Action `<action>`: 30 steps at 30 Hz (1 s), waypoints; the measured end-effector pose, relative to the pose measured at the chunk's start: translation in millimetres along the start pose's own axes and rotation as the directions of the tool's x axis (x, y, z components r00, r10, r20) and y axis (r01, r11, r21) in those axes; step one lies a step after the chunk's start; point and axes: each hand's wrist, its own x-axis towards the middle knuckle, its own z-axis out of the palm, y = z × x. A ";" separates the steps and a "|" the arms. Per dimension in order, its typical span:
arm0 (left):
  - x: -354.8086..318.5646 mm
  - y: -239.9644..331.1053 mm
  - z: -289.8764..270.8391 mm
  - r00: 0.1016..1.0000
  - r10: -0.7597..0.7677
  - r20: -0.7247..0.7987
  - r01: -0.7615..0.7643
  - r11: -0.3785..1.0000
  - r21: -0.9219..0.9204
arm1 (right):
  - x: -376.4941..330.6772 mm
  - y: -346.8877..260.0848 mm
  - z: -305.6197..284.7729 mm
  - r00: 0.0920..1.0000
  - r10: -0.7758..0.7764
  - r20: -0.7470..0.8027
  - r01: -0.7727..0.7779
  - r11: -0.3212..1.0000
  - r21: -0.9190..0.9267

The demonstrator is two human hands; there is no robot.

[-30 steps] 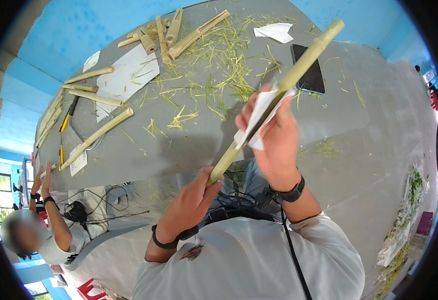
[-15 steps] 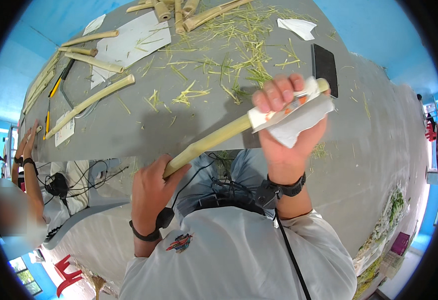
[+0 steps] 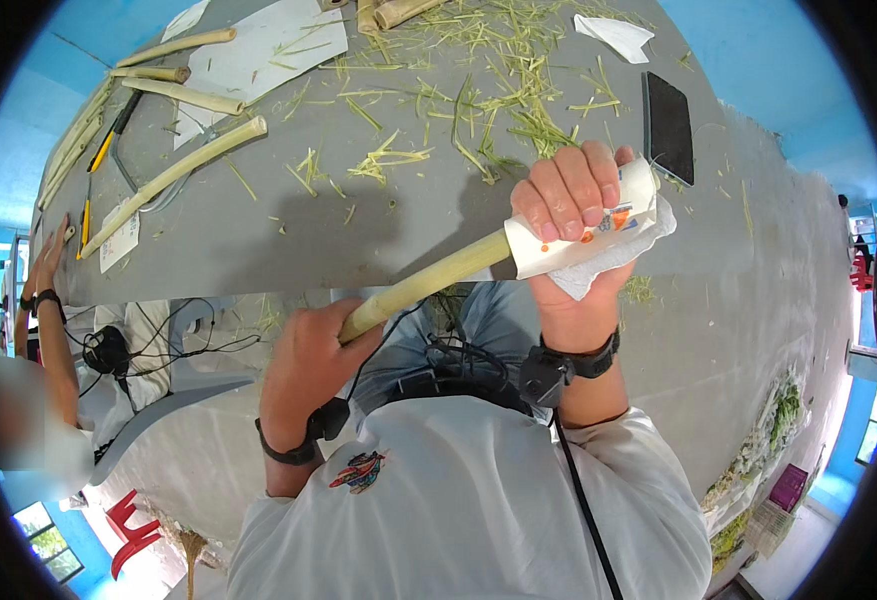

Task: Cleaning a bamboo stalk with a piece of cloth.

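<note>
The gray table (image 3: pixel 308 268) lies in front; the bamboo pole (image 3: pixel 443 278) slants across its near edge in view. Expected handling: light, stiff, smooth, prone to rotating. Take hold at the bare lower end, where the left hand (image 3: pixel 310 355) grasps it. The right hand (image 3: pixel 570 198) clenches the paper sheet (image 3: pixel 543 255) around the upper portion. Possible obstructions: black smartphone (image 3: pixel 668 128) beyond the right hand; loose green shavings (image 3: pixel 518 88).
</note>
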 end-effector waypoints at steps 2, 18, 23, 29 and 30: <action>-1.7 4.1 -4.9 0.999 0.016 -0.045 -0.018 1.000 -0.023 | 1.0 -7.6 2.0 0.999 0.008 -0.033 -0.010 0.998 -0.066; 6.6 6.6 -6.2 0.997 0.002 0.077 -0.009 0.995 0.094 | -7.0 -10.9 -12.7 0.999 -0.048 -0.006 0.048 0.998 0.040; 3.0 1.6 -11.4 0.996 -0.033 0.087 0.026 0.997 0.073 | -6.2 -0.2 -12.0 0.999 -0.034 0.002 0.034 0.997 0.071; 5.8 4.3 -18.7 0.993 0.003 0.116 -0.008 0.999 0.045 | -9.7 7.1 -7.2 0.998 -0.046 -0.035 0.048 0.997 0.064; 5.3 2.9 -18.1 0.991 -0.028 0.127 0.020 0.998 0.061 | -10.7 7.9 -8.2 0.998 -0.057 -0.033 0.059 0.996 0.060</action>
